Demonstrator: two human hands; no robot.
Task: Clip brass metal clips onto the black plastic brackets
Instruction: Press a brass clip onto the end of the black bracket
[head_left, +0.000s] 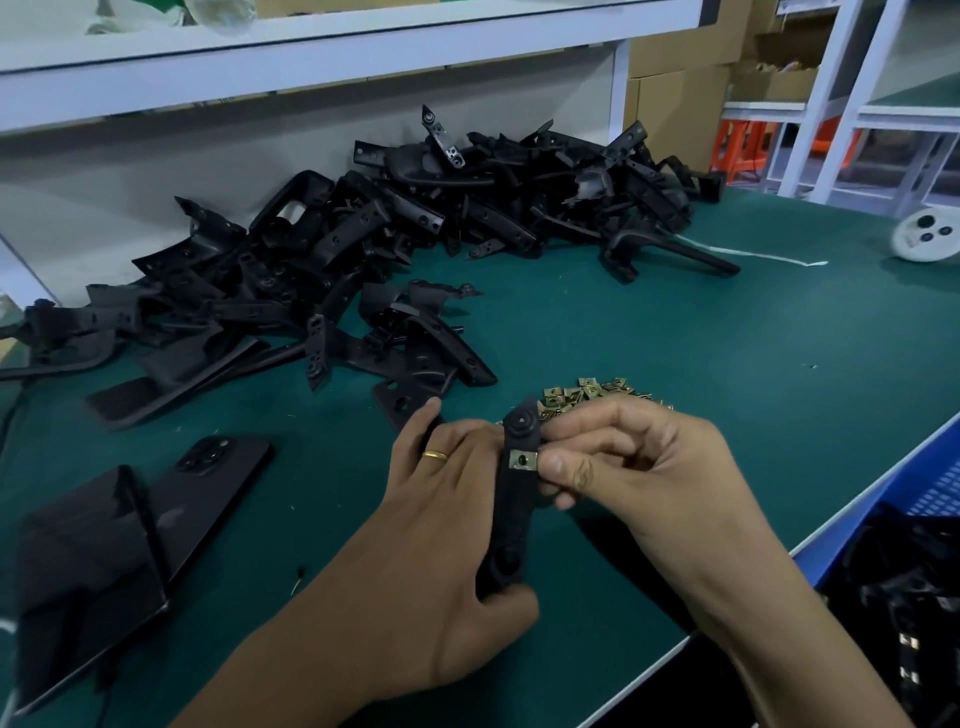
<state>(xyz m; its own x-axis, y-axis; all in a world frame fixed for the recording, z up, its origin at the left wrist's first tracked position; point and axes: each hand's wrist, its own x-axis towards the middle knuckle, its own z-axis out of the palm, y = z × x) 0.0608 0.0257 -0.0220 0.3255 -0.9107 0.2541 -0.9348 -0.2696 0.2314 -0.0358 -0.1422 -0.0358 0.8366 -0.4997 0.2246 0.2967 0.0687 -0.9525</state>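
Observation:
My left hand (441, 530) grips a long black plastic bracket (511, 514) upright over the green table, thumb at its lower end and fingers curled behind it. A brass clip (523, 460) sits on the bracket's right edge near the top. My right hand (639, 467) pinches that clip between thumb and fingers. Just behind my hands lies a small heap of loose brass clips (587, 395). A large pile of black brackets (395, 244) stretches across the back and left of the table.
A dark phone (208, 483) and a black glossy folded case (88, 571) lie at the left front. A blue crate (914, 587) with black parts stands beyond the table's right edge. A white round device (927, 236) sits far right; a shelf runs overhead.

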